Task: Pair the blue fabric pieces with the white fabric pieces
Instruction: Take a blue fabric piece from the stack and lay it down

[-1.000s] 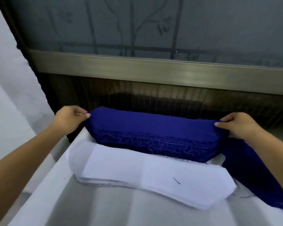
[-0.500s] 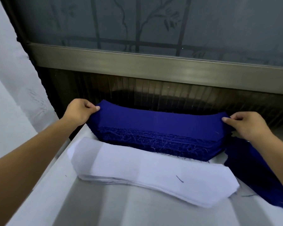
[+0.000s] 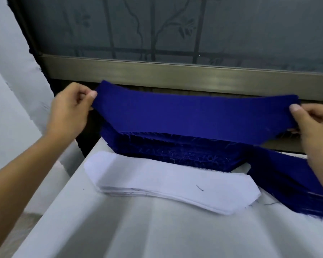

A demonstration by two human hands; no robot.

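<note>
Left hand (image 3: 69,110) pinches one end of a blue fabric piece (image 3: 194,116) and the right hand (image 3: 313,127) pinches the other, holding it stretched in the air above the blue stack (image 3: 175,151). Just in front of that stack lies the white stack (image 3: 166,179) on the white-covered surface (image 3: 157,229).

Your blue cloth piece (image 3: 194,116) looks matt, frayed along its lower edge; the blue stack (image 3: 175,153) at its six o'clock is thready. The white pieces (image 3: 166,181) look smooth and matt; the rail (image 3: 175,73) at twelve is brushed metal.
</note>
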